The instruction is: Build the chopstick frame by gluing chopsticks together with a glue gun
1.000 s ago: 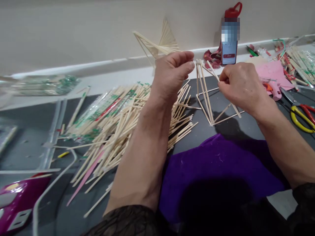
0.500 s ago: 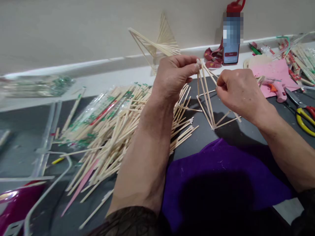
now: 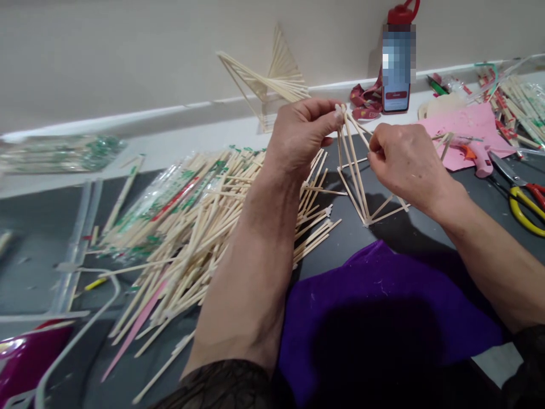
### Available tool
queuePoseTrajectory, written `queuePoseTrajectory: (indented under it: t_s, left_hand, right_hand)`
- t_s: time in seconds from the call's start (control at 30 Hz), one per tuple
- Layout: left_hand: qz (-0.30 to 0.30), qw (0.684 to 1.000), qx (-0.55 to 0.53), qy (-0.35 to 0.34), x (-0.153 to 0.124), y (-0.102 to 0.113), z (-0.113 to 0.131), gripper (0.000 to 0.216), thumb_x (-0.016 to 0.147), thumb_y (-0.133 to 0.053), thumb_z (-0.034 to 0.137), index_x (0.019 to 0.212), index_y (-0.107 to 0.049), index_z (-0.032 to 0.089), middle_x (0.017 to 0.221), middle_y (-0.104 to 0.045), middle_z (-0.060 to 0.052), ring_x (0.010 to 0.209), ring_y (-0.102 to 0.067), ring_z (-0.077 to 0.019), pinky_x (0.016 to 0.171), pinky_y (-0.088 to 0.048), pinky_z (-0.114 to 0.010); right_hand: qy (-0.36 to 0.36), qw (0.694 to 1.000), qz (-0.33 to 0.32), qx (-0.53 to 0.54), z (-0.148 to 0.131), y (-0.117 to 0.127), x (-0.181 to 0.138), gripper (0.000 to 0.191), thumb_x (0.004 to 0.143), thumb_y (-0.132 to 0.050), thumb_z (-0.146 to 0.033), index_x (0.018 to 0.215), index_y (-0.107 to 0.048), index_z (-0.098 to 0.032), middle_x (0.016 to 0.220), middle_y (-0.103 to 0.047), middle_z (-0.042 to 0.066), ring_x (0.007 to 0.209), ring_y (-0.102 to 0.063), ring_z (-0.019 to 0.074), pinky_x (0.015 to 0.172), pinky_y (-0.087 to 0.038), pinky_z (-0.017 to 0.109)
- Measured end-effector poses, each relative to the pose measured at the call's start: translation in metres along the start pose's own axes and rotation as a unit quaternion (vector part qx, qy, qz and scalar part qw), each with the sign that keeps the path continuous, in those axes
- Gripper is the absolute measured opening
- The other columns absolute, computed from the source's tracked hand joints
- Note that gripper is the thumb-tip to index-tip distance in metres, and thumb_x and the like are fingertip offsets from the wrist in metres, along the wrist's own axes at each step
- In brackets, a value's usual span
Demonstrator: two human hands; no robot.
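Observation:
A frame of joined wooden chopsticks [image 3: 356, 173] stands on the dark table, its sticks meeting at a top joint with whitish glue. My left hand [image 3: 300, 128] pinches that top joint between thumb and fingertips. Lower and to the right, my right hand [image 3: 402, 162] is closed on a slanting chopstick of the same frame; its fingertips are partly hidden. Left of the frame, partly behind my left forearm, lies a large heap of loose chopsticks [image 3: 187, 255]. A purple cloth [image 3: 353, 284] lies in front of the frame.
A finished-looking stick structure [image 3: 276, 82] stands against the wall. A phone [image 3: 395, 96] leans on a red-capped bottle [image 3: 402, 12]. To the right are a pink glue gun [image 3: 481, 162], pink paper [image 3: 460, 122] and yellow-and-red-handled scissors [image 3: 525, 207]. Wrapped chopsticks [image 3: 147, 207] lie left.
The view has shifted slightly. Both hands keep their grip on the chopstick frame, with hardly any movement between them.

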State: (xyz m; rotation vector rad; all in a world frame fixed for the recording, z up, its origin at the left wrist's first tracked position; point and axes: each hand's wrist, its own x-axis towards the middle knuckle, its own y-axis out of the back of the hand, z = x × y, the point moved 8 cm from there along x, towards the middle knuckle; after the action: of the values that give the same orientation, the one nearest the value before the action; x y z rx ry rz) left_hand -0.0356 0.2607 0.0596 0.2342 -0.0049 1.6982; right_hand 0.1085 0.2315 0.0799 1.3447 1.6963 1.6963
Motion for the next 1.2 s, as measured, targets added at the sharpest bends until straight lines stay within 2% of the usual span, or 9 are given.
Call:
queuePoseTrajectory:
  t_s: [0.13, 0.33, 0.5, 0.9, 1.03, 1.2]
  left_hand:
    - [-0.008, 1.0, 0.003, -0.006, 0.0, -0.001, 0.001, 0.01, 0.08, -0.07, 0.026, 0.087, -0.067, 0.019, 0.082, -0.071, 0.001, 0.087, -0.06, -0.0153, 0.071, -0.046, -0.028]
    - [-0.021, 1.0, 0.015, -0.004, 0.001, -0.002, 0.002, 0.011, 0.078, -0.072, 0.031, 0.084, -0.068, 0.022, 0.082, -0.073, -0.001, 0.093, -0.065, -0.0192, 0.067, -0.049, -0.027]
    - [-0.029, 1.0, 0.005, -0.005, 0.002, -0.004, 0.001, 0.009, 0.08, -0.071, 0.028, 0.083, -0.067, 0.022, 0.08, -0.073, 0.0, 0.092, -0.065, -0.0175, 0.068, -0.05, -0.026]
    - [-0.06, 0.997, -0.007, -0.042, 0.007, -0.005, -0.002, 0.007, 0.081, -0.069, 0.026, 0.086, -0.065, 0.023, 0.088, -0.072, -0.002, 0.09, -0.066, -0.0197, 0.069, -0.052, -0.028]
    - [-0.05, 0.998, -0.006, -0.03, 0.006, -0.005, 0.0, 0.003, 0.081, -0.067, 0.024, 0.083, -0.065, 0.022, 0.087, -0.071, -0.001, 0.087, -0.066, -0.0183, 0.069, -0.051, -0.028]
    - [-0.027, 1.0, 0.003, 0.003, 0.001, -0.005, 0.002, 0.005, 0.077, -0.07, 0.025, 0.08, -0.066, 0.025, 0.087, -0.073, -0.001, 0.097, -0.066, -0.0216, 0.072, -0.052, -0.028]
  right_hand:
    - [-0.004, 1.0, -0.01, 0.009, -0.002, -0.002, 0.0, 0.02, 0.089, -0.048, -0.016, 0.095, -0.067, -0.014, 0.085, -0.069, 0.013, 0.083, -0.065, 0.0272, 0.073, -0.049, 0.037]
    - [-0.01, 1.0, -0.024, 0.015, -0.002, -0.009, 0.0, 0.022, 0.089, -0.047, -0.014, 0.101, -0.065, -0.014, 0.091, -0.069, 0.014, 0.088, -0.065, 0.0281, 0.075, -0.049, 0.038]
    - [-0.024, 0.999, -0.033, 0.017, -0.003, -0.012, -0.001, 0.024, 0.088, -0.046, -0.012, 0.105, -0.063, -0.014, 0.094, -0.068, 0.015, 0.091, -0.064, 0.0289, 0.079, -0.049, 0.04]
    - [-0.027, 0.999, -0.03, 0.01, -0.003, -0.016, 0.001, 0.023, 0.087, -0.046, -0.011, 0.102, -0.063, -0.014, 0.092, -0.068, 0.015, 0.093, -0.064, 0.0308, 0.081, -0.048, 0.043]
    - [-0.017, 0.999, -0.022, 0.016, -0.002, -0.018, 0.002, 0.021, 0.088, -0.047, -0.015, 0.102, -0.063, -0.014, 0.089, -0.068, 0.014, 0.091, -0.064, 0.0297, 0.08, -0.049, 0.041]
    - [-0.025, 1.0, -0.018, 0.007, -0.001, -0.019, 0.002, 0.022, 0.086, -0.048, -0.013, 0.1, -0.064, -0.015, 0.087, -0.068, 0.014, 0.09, -0.064, 0.0303, 0.08, -0.048, 0.043]
